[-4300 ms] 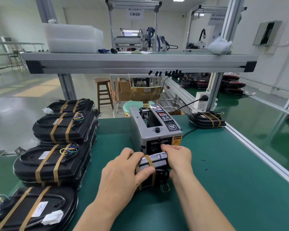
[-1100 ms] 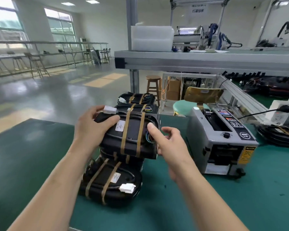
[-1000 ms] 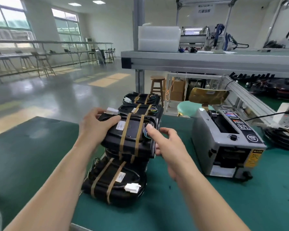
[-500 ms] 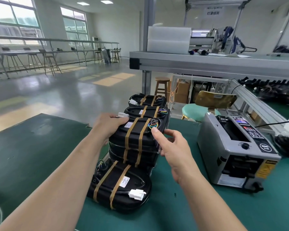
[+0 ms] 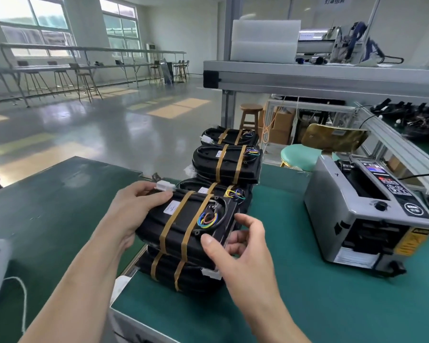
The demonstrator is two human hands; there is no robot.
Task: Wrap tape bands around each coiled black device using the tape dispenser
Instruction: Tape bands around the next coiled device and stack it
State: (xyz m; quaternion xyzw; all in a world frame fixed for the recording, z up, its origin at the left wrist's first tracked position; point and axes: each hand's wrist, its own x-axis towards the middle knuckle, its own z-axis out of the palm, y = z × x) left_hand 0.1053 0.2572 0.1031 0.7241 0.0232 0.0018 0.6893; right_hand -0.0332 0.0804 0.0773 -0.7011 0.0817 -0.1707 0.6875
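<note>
Two tape bands [image 5: 172,220] on device [image 5: 183,225]; left hand [image 5: 131,211], right hand [image 5: 245,256] gripping

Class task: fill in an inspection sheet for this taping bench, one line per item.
Surface: green mat.
Job's things: top device, two tape bands, on a stack; banded rear stacks; dispenser at right.
Clutter: foam blocks on shelf.
Hands: left hand grips top device's left end; right hand pinches its right corner.
Cables: coloured wires on top device; black cord behind dispenser.
Surroundings: wooden stool, windows.
</note>
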